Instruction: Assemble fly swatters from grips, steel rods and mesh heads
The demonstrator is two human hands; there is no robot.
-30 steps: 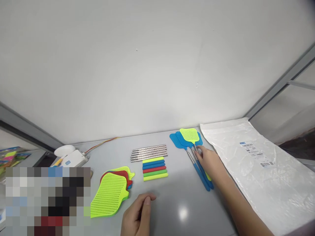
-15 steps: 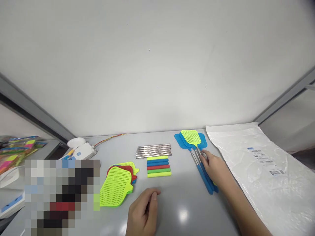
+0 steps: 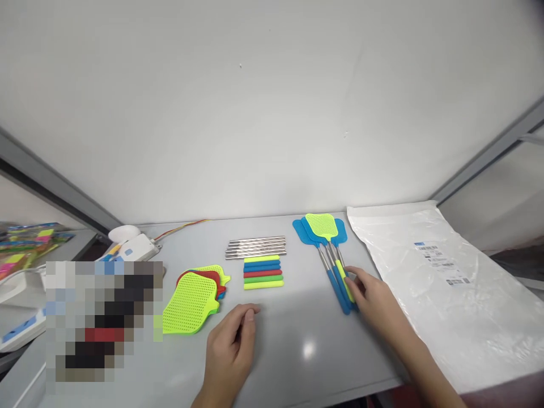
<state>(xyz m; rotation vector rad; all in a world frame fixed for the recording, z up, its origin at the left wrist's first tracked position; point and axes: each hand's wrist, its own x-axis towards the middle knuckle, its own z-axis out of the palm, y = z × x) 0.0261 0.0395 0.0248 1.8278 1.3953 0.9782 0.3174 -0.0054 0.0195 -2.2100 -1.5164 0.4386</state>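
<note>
Fly swatters with steel rods lie side by side at the right. One has a yellow-green head (image 3: 322, 226); the others behind it have blue heads (image 3: 302, 232). My right hand (image 3: 369, 292) is at their grips, thumb and index finger closed about a blue handle (image 3: 347, 273) beside the yellow-green handle (image 3: 344, 280). My left hand (image 3: 232, 343) rests loosely curled over the table, holding nothing. Ahead of it lie several coloured grips (image 3: 262, 273) in a row and several steel rods (image 3: 255, 247). Loose swatter heads (image 3: 191, 303), yellow-green and red, are stacked to its left.
A large white plastic mailer (image 3: 429, 294) with a label covers the right side of the grey table (image 3: 293, 334). At the left stand a white device (image 3: 138, 249) with wires and, farther out, colourful packages (image 3: 25, 249). A pale wall rises behind.
My right hand has shifted outward on the swatters, uncovering the yellow-green handle. My left hand stays curled. The whole view has shifted slightly.
</note>
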